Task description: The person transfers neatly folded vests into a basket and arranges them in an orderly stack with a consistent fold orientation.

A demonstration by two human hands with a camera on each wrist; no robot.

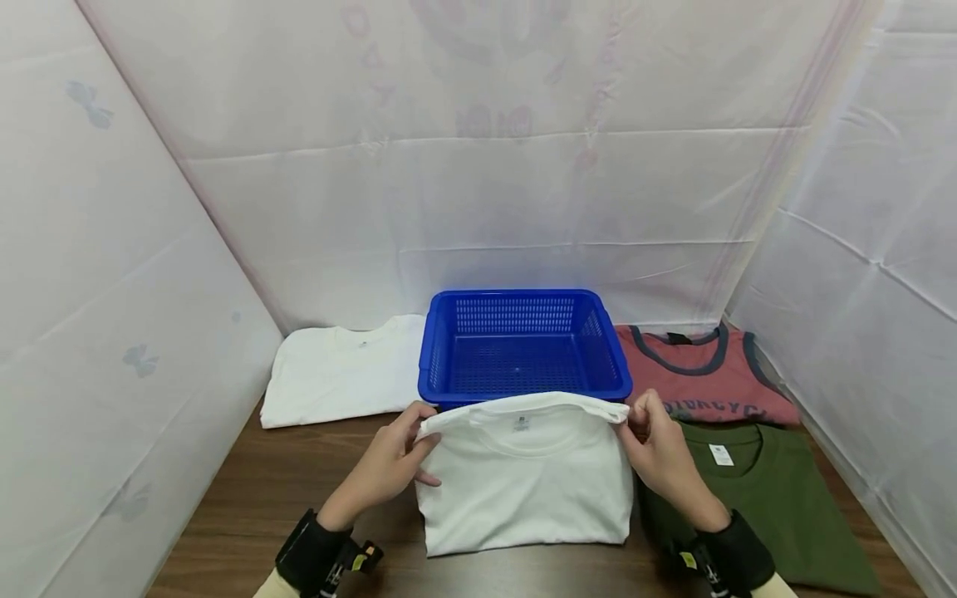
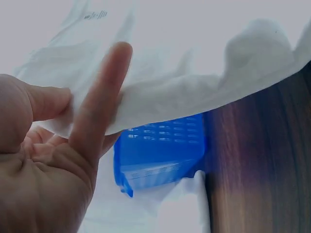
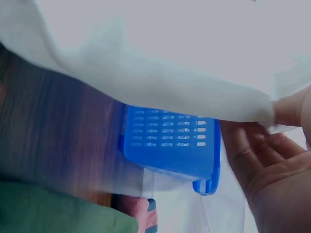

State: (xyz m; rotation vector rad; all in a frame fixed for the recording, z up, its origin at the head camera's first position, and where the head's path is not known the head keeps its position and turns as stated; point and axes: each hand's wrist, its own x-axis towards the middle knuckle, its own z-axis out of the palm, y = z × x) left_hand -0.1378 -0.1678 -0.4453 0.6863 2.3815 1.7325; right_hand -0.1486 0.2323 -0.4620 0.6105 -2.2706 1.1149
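Observation:
A folded white T-shirt [image 1: 531,490] with a small neck label hangs between both hands in front of the blue basket [image 1: 516,357]. The left hand [image 1: 387,461] pinches its upper left corner; in the left wrist view the thumb and fingers [image 2: 99,97] hold the cloth edge, the index finger lying straight along it. At the upper right corner the right hand [image 1: 661,453] pinches the cloth between thumb and fingers, seen too in the right wrist view. The shirt's upper edge is raised close to the basket's front rim. The basket has slotted walls and nothing visible inside.
Left of the basket lies another folded white T-shirt [image 1: 344,374]. To the right are a red T-shirt [image 1: 703,382] with dark trim and, nearer, a green T-shirt [image 1: 777,507]. All sit on a brown wooden table [image 1: 239,507] enclosed by white sheets [image 1: 478,199].

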